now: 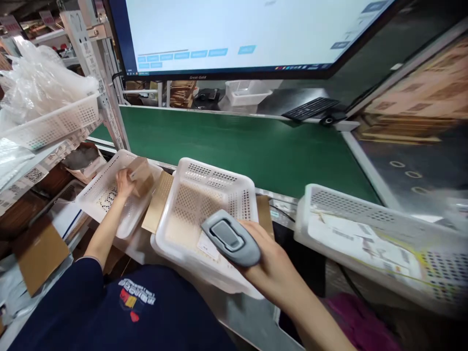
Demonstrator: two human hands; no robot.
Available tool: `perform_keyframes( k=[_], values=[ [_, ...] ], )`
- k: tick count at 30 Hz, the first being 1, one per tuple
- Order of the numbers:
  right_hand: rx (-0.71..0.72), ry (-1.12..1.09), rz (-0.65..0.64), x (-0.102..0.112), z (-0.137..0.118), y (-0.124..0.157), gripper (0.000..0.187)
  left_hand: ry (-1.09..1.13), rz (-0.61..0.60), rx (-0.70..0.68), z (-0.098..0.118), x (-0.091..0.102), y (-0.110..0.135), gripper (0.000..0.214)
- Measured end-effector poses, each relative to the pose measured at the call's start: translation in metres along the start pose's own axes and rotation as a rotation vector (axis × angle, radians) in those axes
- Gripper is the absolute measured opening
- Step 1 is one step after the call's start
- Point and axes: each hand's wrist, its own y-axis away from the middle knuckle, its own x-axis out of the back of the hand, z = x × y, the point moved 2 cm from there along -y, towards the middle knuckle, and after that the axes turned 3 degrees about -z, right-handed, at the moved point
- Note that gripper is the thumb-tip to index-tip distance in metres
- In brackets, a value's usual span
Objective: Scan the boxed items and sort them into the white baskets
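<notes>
My right hand is wrapped round a grey barcode scanner, held above the middle white basket. A small white label or slip lies in that basket, partly covered by the scanner. At the left, my left hand reaches into another white basket. Its bent fingers grip the edge of a small brown cardboard box, which stands tilted against the basket's far right side. Some dark loops, perhaps bands or cord, lie on that basket's bottom.
Beyond the baskets runs a green conveyor belt, with a monitor above it. A white basket of flat printed packets stands at the right. Plastic bags fill a shelf basket at the left. A keyboard sits behind the belt.
</notes>
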Motion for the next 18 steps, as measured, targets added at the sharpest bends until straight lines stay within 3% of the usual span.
perform_keyframes(
  k=[5, 9, 14, 16, 18],
  values=[
    [0.148, 0.000, -0.019, 0.000, -0.032, -0.047, 0.055, 0.025, 0.089, -0.168, 0.042, 0.027, -0.007, 0.034],
    [0.203, 0.011, -0.025, 0.012, -0.042, -0.057, 0.071, 0.006, 0.257, -0.493, 0.107, 0.069, -0.006, 0.047],
    [0.284, 0.036, 0.078, 0.048, -0.051, -0.035, 0.083, 0.018, 0.298, -0.747, 0.205, 0.103, 0.012, 0.038],
    [0.250, 0.048, 0.122, 0.069, -0.053, -0.014, 0.082, 0.121, 0.274, -0.755, 0.231, 0.101, 0.021, 0.040],
    [0.160, 0.047, 0.153, 0.092, -0.050, 0.010, 0.076, 0.270, 0.164, -0.658, 0.242, 0.089, 0.025, 0.048]
  ],
)
